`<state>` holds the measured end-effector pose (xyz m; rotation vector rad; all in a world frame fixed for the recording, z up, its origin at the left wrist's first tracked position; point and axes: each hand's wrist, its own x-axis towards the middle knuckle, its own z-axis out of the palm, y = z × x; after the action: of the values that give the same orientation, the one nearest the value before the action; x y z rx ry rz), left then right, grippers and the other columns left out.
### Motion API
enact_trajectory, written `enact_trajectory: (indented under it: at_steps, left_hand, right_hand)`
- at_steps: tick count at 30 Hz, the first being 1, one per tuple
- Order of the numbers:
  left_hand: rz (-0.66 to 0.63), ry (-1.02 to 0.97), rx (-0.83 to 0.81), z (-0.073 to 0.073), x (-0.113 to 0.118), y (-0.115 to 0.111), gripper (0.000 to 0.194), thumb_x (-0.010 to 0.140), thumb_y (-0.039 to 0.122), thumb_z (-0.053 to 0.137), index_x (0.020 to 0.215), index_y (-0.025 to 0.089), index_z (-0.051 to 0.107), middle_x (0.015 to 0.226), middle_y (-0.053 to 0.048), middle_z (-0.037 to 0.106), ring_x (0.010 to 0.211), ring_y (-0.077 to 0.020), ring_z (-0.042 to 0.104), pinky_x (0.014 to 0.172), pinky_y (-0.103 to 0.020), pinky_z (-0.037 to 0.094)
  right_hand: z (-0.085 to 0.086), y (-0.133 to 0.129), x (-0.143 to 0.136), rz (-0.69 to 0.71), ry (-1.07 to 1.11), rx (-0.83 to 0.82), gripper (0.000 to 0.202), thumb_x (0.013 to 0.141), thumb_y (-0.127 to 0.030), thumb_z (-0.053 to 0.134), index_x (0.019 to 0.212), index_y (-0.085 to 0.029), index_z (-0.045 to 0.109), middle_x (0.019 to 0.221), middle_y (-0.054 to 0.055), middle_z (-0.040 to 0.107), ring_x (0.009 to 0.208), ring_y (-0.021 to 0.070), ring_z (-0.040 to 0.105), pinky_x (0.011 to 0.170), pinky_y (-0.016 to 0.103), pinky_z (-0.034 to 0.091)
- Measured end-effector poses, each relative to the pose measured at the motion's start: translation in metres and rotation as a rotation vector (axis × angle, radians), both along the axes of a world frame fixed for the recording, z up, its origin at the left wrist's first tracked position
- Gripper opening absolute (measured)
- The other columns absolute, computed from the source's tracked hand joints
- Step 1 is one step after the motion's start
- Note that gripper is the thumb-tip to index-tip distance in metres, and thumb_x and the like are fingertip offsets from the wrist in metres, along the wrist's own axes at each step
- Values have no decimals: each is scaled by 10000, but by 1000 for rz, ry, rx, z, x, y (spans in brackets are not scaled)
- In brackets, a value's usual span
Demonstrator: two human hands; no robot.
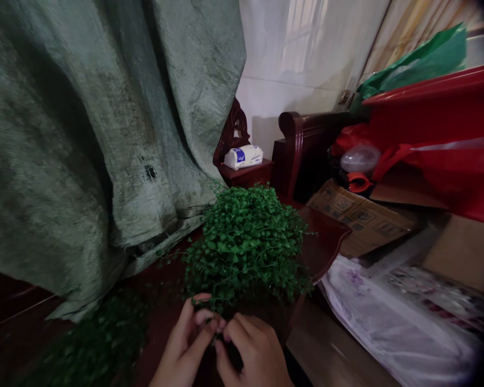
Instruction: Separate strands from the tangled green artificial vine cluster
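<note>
Low in the frame's centre, the left hand [184,344] and right hand [254,349] are meeting fingertip to fingertip, fingers pinching together on a thin strand at the near edge of the leafy green plant [246,244]. The plant is sitting mid-frame on the dark red surface [326,236], crowded by green sacking [84,134] at left, with open room only toward the surface's curved right edge.

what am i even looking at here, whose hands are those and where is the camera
There is one picture, taken by a camera worn on a person's head, looking forward and down. So the two bare hands at the bottom are that person's own: the left hand and the right hand. Their fingertips meet at the near edge of a bushy plant with tiny green leaves, pinching something small there; what exactly is too dark to tell. The plant stands on a dark red wooden surface. A big green woven sack hangs at the left. Behind is a tissue pack, and at the right flattened cardboard and a white plastic bag.
</note>
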<state>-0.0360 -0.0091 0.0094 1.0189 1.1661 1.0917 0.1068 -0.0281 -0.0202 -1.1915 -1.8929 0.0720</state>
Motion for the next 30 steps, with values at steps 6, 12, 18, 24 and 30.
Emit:
enact_trajectory:
  at_steps: [6,12,18,24,30]
  left_hand:
    - [0,7,-7,-4,-4,-1,477,695,447,804,1074,223,621,831,-23,743,848,-235,709,776,-292,557]
    - [32,6,-39,-7,-7,-1,461,675,395,810,1069,223,644,960,-42,762,945,-262,709,817,-293,561]
    - [26,24,-62,0,-6,-2,452,664,378,814,1053,218,649,995,-43,758,979,-263,699,830,-280,556]
    - [-2,31,-29,-5,-6,-3,468,678,404,813,1072,226,632,936,-37,753,902,-247,706,804,-288,560]
    - [-13,41,69,-5,-2,-9,466,713,382,807,1110,235,612,913,-32,737,904,-228,691,838,-279,538]
  right_hand:
    - [0,2,0,21,7,-24,118,811,-138,448,797,-222,530,695,-5,633,596,161,628,571,253,431]
    - [2,2,-1,-9,13,60,96,756,-139,458,746,-228,493,651,-17,610,555,157,609,544,256,423]
    - [2,2,-1,15,25,63,155,726,-113,447,795,-227,526,677,-20,620,561,153,607,548,257,430]
    - [-1,3,-2,-8,-21,98,166,694,-104,428,757,-227,521,644,-16,590,540,155,579,532,270,404]
    - [-2,2,-2,-56,-6,126,144,702,-111,420,736,-228,497,633,-15,572,538,153,570,533,267,398]
